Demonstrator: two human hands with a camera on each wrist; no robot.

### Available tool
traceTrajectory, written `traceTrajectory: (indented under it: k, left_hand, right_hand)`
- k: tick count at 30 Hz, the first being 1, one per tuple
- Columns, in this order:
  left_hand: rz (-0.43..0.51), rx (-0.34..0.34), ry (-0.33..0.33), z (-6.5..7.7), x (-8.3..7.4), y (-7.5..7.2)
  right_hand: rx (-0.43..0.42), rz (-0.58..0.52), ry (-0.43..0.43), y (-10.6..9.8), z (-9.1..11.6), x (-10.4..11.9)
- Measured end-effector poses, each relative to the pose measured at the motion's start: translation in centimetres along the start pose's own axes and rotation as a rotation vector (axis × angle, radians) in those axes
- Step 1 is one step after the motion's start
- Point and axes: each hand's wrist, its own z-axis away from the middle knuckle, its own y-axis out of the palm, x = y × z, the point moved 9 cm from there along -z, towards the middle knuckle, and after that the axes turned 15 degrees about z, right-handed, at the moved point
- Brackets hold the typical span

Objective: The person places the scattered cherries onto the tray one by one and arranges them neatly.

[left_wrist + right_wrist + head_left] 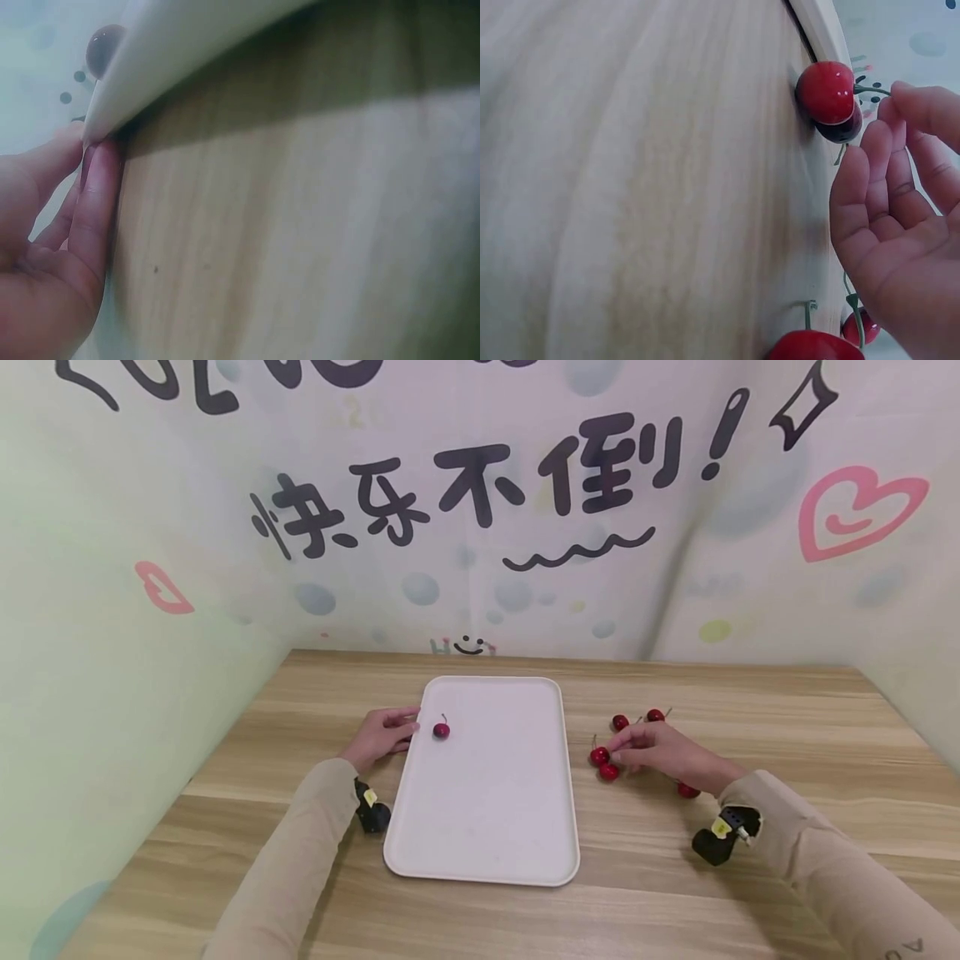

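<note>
A white rectangular tray [495, 793] lies on the table, with one dark red cherry [441, 731] near its upper left corner. My left hand [384, 735] holds the tray's left rim, thumb above and fingers at its underside in the left wrist view. To the right of the tray, my right hand [663, 752] is at a pair of cherries lying side by side. Its thumb and forefinger tips pinch the green stem of the nearer red cherry [825, 91]. The darker cherry [841, 129] sits right behind it.
Beyond the right hand lie two more cherries, one to the left [620, 722] and one to the right [656, 715]. Another cherry [688, 790] lies under the right wrist, partly hidden. A printed cloth [465, 593] hangs along the wooden table's [675, 893] back edge.
</note>
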Motion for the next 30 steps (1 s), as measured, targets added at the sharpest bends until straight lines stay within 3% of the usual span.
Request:
traceTrajectory:
  k: [14,25,30]
  left_hand:
    - [0.016,0.013,0.034,-0.3,0.0,-0.1]
    - [0.019,0.008,0.026,-0.3,0.1,-0.1]
    - [0.016,0.008,0.02,-0.1,0.0,0.0]
  right_hand:
    - [0.051,0.014,-0.004,0.1,-0.1,0.4]
    - [-0.007,0.026,-0.031,-0.4,-0.4,1.6]
    - [-0.045,0.08,-0.027,-0.6,-0.4,2.1]
